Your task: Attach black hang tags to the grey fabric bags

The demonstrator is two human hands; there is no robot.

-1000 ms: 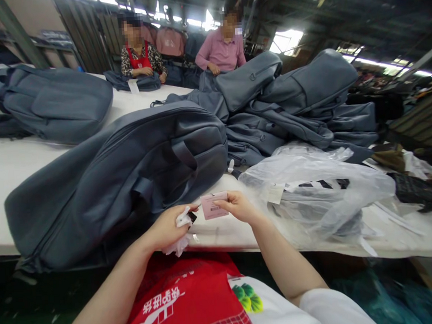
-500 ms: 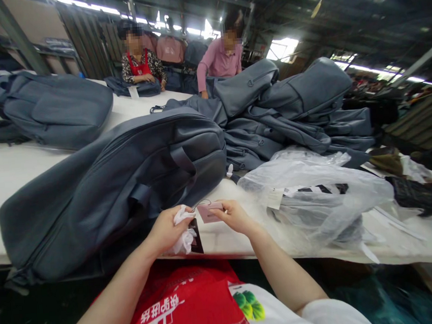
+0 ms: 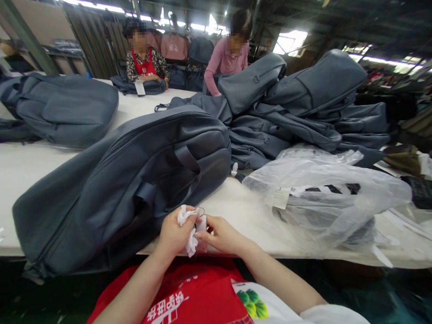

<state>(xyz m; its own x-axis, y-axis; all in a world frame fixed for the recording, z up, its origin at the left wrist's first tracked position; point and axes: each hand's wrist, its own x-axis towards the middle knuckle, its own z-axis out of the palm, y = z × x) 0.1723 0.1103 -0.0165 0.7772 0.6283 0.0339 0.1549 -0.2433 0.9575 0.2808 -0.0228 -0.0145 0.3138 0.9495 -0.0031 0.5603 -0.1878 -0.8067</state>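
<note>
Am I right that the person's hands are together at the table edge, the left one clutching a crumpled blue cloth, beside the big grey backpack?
Nearly. The head view shows the cloth in the left hand is white, not blue. The rest holds: the right hand meets it at the table edge, beside the big grey backpack.

One head-worn camera looks forward and down. It sits close above the worktop (image 3: 13,171) edge. Co-workers show far across.

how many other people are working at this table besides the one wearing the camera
2. One person in a red apron is at the far side of the table, left of centre; another in a pink top leans over the grey backpack pile beside them. Others may be hidden.
</note>
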